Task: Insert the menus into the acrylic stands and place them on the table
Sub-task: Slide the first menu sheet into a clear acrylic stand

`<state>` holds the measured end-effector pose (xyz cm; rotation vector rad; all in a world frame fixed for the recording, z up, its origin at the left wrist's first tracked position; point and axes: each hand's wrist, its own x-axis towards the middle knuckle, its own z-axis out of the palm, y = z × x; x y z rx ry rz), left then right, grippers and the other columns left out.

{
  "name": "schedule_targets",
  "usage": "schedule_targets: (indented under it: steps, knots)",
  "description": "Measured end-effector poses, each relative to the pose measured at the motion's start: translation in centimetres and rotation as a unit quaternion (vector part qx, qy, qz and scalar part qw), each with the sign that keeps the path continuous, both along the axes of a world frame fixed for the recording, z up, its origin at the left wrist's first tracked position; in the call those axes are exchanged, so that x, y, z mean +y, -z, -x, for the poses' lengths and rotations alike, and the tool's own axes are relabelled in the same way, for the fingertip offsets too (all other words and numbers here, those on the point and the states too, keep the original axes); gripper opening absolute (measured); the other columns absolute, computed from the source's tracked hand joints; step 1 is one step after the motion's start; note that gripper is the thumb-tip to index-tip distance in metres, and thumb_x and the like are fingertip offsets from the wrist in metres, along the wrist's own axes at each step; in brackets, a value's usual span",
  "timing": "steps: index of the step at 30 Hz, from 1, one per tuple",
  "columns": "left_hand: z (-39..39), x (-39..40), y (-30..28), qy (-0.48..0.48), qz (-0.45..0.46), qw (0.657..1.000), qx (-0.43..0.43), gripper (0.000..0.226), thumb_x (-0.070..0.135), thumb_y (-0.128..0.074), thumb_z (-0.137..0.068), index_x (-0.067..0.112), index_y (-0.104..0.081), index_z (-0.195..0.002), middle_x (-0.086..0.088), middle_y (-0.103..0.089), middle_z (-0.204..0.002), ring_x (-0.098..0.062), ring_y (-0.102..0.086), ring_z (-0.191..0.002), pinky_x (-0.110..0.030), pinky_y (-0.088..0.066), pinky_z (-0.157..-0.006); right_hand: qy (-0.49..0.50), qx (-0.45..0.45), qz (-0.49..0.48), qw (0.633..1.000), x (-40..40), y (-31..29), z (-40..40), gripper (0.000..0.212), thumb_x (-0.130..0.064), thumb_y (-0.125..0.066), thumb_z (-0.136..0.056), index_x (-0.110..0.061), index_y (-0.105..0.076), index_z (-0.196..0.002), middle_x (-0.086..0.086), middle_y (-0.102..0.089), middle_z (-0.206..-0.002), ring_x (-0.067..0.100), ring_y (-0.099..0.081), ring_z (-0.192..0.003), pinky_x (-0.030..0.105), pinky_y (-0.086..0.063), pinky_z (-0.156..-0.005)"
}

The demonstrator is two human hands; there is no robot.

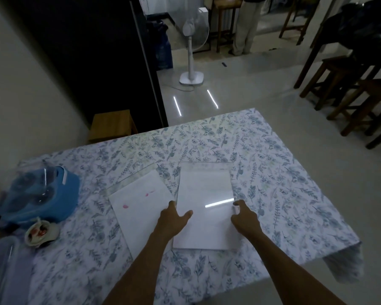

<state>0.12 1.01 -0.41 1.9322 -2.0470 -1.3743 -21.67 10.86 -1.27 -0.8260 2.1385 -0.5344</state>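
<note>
Two clear acrylic stands lie flat on the floral tablecloth [273, 194], each with a white menu sheet in it. The right acrylic stand [207, 190] reflects a bright strip of light. My left hand [174, 219] grips its left edge, thumb on top of the sheet. On the stand's right edge rests my right hand [245, 219], fingers pinching the rim. The left acrylic stand [139, 205] lies at an angle beside it, untouched, its sheet showing faint pink marks.
A blue container [42, 194] with a clear lid sits at the table's left, a small bowl [41, 233] and a plastic box [2, 260] nearer me. Beyond the table stand a wooden stool [111, 125], a pedestal fan [191, 51], dark stools at the right, and a person's legs [246, 25].
</note>
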Motion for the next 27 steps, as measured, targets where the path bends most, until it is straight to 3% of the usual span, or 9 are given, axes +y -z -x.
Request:
schedule_targets:
  steps: [2, 5, 9, 13, 16, 19, 22, 25, 27]
  knots:
    - [0.1, 1.1, -0.4, -0.012, 0.001, 1.0, -0.001, 0.073, 0.048, -0.062, -0.093, 0.009, -0.034, -0.148, -0.017, -0.047, -0.147, -0.032, -0.049, -0.131, -0.033, -0.041, -0.103, -0.028, 0.015, 0.007, 0.999, 0.5, -0.7, 0.9, 0.037, -0.011, -0.049, -0.09, -0.019, -0.056, -0.125, 0.008, -0.065, -0.109, 0.027, -0.062, -0.1, 0.037, -0.05, -0.084]
    - [0.1, 2.4, -1.3, -0.044, 0.032, 0.999, -0.007, 0.05, 0.026, -0.056, -0.099, 0.008, -0.042, -0.143, -0.02, -0.054, -0.14, -0.034, -0.056, -0.124, -0.034, -0.045, -0.1, -0.054, 0.034, 0.015, 0.998, 1.2, -1.9, 2.7, 0.035, -0.009, -0.049, -0.091, -0.018, -0.07, -0.118, 0.007, -0.065, -0.131, 0.03, -0.061, -0.118, 0.035, -0.048, -0.099]
    - [-0.2, 4.0, -3.2, -0.047, 0.079, 0.996, 0.001, 0.039, 0.004, -0.052, -0.094, 0.01, -0.059, -0.131, -0.016, -0.064, -0.13, -0.03, -0.061, -0.115, -0.025, -0.045, -0.089, -0.073, 0.033, 0.063, 0.995, 2.4, -3.7, 5.4, 0.036, -0.002, -0.049, -0.091, -0.014, -0.079, -0.107, 0.011, -0.074, -0.118, 0.03, -0.069, -0.102, 0.041, -0.055, -0.096]
    - [-0.5, 5.4, -5.1, -0.021, 0.108, 0.993, 0.035, 0.033, -0.001, -0.057, -0.09, 0.008, -0.07, -0.119, -0.013, -0.073, -0.114, -0.026, -0.068, -0.106, -0.018, -0.047, -0.081, -0.107, 0.027, 0.087, 0.99, 3.5, -5.7, 8.0, 0.043, 0.01, -0.049, -0.086, -0.013, -0.079, -0.107, 0.006, -0.076, -0.114, 0.011, -0.064, -0.087, 0.02, -0.052, -0.085]
    - [-0.5, 6.3, -6.3, -0.017, 0.13, 0.99, 0.051, 0.031, 0.002, -0.062, -0.09, 0.011, -0.074, -0.117, -0.006, -0.073, -0.117, -0.015, -0.066, -0.107, -0.01, -0.044, -0.083, -0.144, 0.042, 0.113, 0.982, 4.0, -6.9, 9.5, 0.037, 0.008, -0.053, -0.09, -0.013, -0.079, -0.108, -0.002, -0.074, -0.115, 0.008, -0.063, -0.094, -0.002, -0.042, -0.067]
    - [-0.4, 6.6, -7.3, -0.008, 0.154, 0.986, 0.057, 0.03, 0.002, -0.062, -0.092, 0.012, -0.074, -0.117, -0.005, -0.07, -0.124, -0.015, -0.064, -0.115, -0.013, -0.042, -0.094, -0.177, 0.064, 0.159, 0.969, 4.1, -7.9, 10.2, 0.025, -0.007, -0.062, -0.095, -0.016, -0.078, -0.111, -0.003, -0.073, -0.119, 0.015, -0.067, -0.106, 0.001, -0.044, -0.072]
    - [-0.3, 6.3, -8.0, -0.003, 0.181, 0.981, 0.069, 0.027, 0.011, -0.076, -0.087, 0.011, -0.075, -0.115, -0.003, -0.072, -0.121, -0.012, -0.066, -0.111, -0.01, -0.043, -0.091, -0.181, 0.051, 0.185, 0.965, 3.5, -8.5, 10.6, 0.023, -0.012, -0.07, -0.09, -0.017, -0.078, -0.111, 0.001, -0.075, -0.117, 0.006, -0.067, -0.092, 0.005, -0.046, -0.068]
    - [0.4, 5.4, -9.3, -0.01, 0.194, 0.976, 0.097, 0.018, 0.028, -0.077, -0.086, 0.015, -0.08, -0.098, 0.003, -0.076, -0.093, 0.0, -0.066, -0.085, -0.011, -0.046, -0.076, -0.169, 0.035, 0.21, 0.962, 2.3, -9.0, 10.9, 0.019, -0.022, -0.072, -0.09, -0.02, -0.078, -0.108, 0.002, -0.076, -0.111, 0.007, -0.067, -0.088, 0.011, -0.046, -0.064]
    - [0.7, 4.5, -9.7, -0.004, 0.208, 0.973, 0.101, 0.027, 0.043, -0.071, -0.088, 0.018, -0.072, -0.076, -0.003, -0.07, -0.071, -0.001, -0.057, -0.063, -0.021, -0.042, -0.062, -0.165, 0.044, 0.222, 0.96, 1.2, -9.2, 11.1, 0.017, -0.026, -0.07, -0.092, -0.021, -0.078, -0.106, -0.001, -0.076, -0.109, 0.009, -0.068, -0.085, 0.013, -0.047, -0.063]
